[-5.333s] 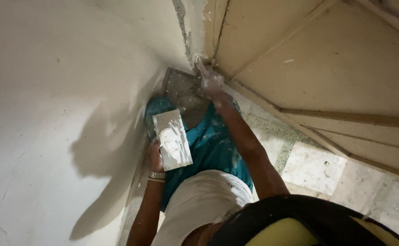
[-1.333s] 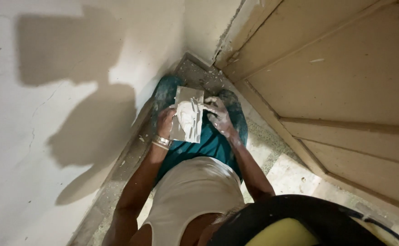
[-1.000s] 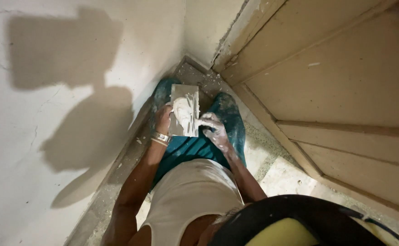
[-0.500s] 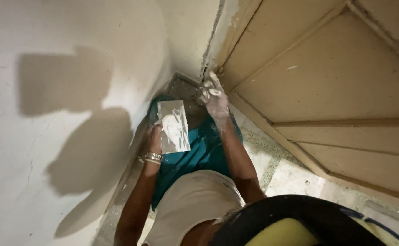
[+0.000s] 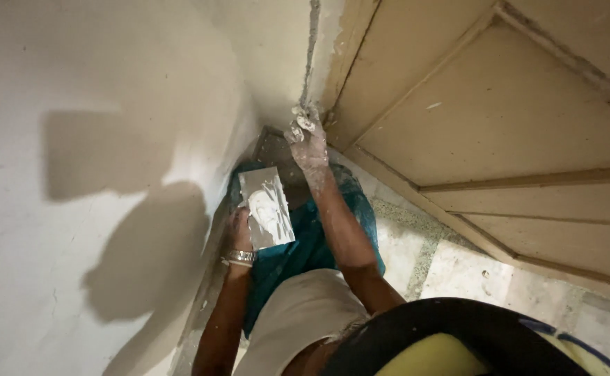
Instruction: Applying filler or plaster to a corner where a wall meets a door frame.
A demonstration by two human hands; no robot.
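White plastered wall (image 5: 110,83) beside tan door (image 5: 500,118), left hand (image 5: 239,230) gripping putty plate (image 5: 266,207), right hand (image 5: 307,136) pressing corner seam (image 5: 310,56)

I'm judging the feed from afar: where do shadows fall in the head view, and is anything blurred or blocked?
Head view: hard shadows of the arm and flat plate fall on the white wall; the right hand at the wall crack is evenly lit and fairly sharp; a dark, out-of-focus cap brim blocks the bottom edge; no strong glare.
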